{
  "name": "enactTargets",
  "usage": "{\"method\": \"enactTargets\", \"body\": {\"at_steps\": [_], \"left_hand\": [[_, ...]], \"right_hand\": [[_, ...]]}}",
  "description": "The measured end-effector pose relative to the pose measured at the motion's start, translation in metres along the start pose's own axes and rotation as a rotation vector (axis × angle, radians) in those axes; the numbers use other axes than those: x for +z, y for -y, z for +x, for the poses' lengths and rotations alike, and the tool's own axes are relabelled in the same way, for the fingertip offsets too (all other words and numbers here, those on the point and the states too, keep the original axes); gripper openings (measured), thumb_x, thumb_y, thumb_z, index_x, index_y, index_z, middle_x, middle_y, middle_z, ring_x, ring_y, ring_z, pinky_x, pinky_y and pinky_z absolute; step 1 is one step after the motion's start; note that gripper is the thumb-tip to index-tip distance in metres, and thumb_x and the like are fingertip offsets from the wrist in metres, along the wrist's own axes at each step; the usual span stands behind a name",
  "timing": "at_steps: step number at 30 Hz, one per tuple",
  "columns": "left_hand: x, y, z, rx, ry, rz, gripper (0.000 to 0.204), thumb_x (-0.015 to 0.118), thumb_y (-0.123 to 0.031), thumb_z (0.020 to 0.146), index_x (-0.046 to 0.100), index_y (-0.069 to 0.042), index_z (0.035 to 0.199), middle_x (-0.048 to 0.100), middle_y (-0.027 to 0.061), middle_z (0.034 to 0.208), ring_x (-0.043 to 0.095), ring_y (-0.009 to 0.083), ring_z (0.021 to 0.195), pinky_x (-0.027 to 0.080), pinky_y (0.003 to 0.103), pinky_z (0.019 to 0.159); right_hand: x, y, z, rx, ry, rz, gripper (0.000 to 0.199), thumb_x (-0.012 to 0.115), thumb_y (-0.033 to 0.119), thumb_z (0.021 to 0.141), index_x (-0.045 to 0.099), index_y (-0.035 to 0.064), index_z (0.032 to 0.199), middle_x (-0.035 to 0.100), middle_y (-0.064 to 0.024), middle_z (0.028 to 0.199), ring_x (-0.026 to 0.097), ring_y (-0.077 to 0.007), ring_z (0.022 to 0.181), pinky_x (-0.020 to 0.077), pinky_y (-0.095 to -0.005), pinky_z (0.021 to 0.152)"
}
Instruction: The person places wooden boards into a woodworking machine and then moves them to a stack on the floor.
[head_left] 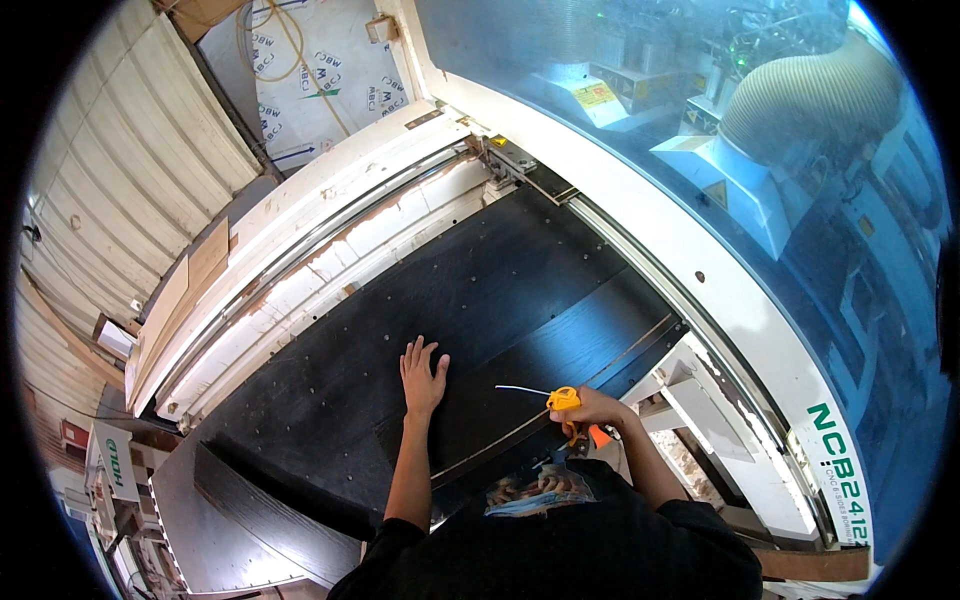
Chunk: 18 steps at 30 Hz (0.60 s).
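Observation:
My left hand lies with fingers stretched on a long black wood-grain panel, palm down. To its right, my right hand is closed round a yellow air blow gun. The gun's thin, pale nozzle points left over the panel, near its front edge. An orange piece shows just below the right hand; what it belongs to, I cannot make out. The panel rests on a black machine table dotted with several small round studs. A brownish edge line runs along the panel's near side.
A white machine frame with a blue see-through cover rises at the back right, with a ribbed hose behind it. A white rail beam borders the table's far left. Another dark panel lies at the lower left.

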<state>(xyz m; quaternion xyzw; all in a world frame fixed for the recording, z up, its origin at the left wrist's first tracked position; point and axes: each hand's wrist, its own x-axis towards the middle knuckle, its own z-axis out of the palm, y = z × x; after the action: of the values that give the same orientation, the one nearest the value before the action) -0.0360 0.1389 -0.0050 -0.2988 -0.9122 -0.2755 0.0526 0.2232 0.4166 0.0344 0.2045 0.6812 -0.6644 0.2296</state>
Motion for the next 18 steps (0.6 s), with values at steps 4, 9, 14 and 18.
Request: {"method": "enactTargets", "body": {"at_steps": [4,9,14,18], "left_hand": [[0.001,0.001,-0.001,-0.004,-0.036,-0.011,0.056,0.052,-0.049,0.104,0.054,-0.008,0.142,0.041,0.0217,0.157,0.035,0.0397,0.147,0.024,0.053,0.122],[-0.002,-0.003,-0.001,-0.002,-0.039,-0.007,0.056,0.053,-0.047,0.104,0.051,-0.008,0.145,0.040,0.0233,0.157,0.035,0.0396,0.147,0.024,0.053,0.122],[-0.001,-0.003,-0.001,-0.007,-0.024,-0.005,0.057,0.052,-0.048,0.104,0.051,-0.008,0.145,0.039,0.0228,0.157,0.034,0.0391,0.148,0.023,0.052,0.122],[-0.003,-0.004,-0.001,-0.031,0.003,0.006,0.058,0.051,-0.049,0.104,0.050,-0.008,0.145,0.039,0.0222,0.158,0.033,0.0387,0.149,0.023,0.052,0.123]], "right_hand": [[0.000,0.007,-0.005,-0.009,0.014,0.006,0.070,0.088,0.055,0.075,0.063,-0.0017,0.107,0.073,-0.0075,0.079,0.070,-0.0153,0.065,0.0574,-0.0265,0.060],[-0.001,0.007,-0.005,-0.021,0.060,0.033,0.068,0.087,0.053,0.076,0.063,-0.0015,0.107,0.073,-0.0075,0.079,0.070,-0.0151,0.065,0.0574,-0.0262,0.060],[-0.002,0.002,-0.001,-0.019,0.062,0.024,0.065,0.087,0.053,0.077,0.064,-0.0010,0.105,0.073,-0.0071,0.078,0.070,-0.0152,0.065,0.0576,-0.0267,0.060],[-0.001,0.005,-0.003,-0.009,0.024,-0.009,0.064,0.085,0.055,0.078,0.066,-0.0001,0.104,0.073,-0.0069,0.078,0.070,-0.0153,0.065,0.0576,-0.0265,0.060]]}}
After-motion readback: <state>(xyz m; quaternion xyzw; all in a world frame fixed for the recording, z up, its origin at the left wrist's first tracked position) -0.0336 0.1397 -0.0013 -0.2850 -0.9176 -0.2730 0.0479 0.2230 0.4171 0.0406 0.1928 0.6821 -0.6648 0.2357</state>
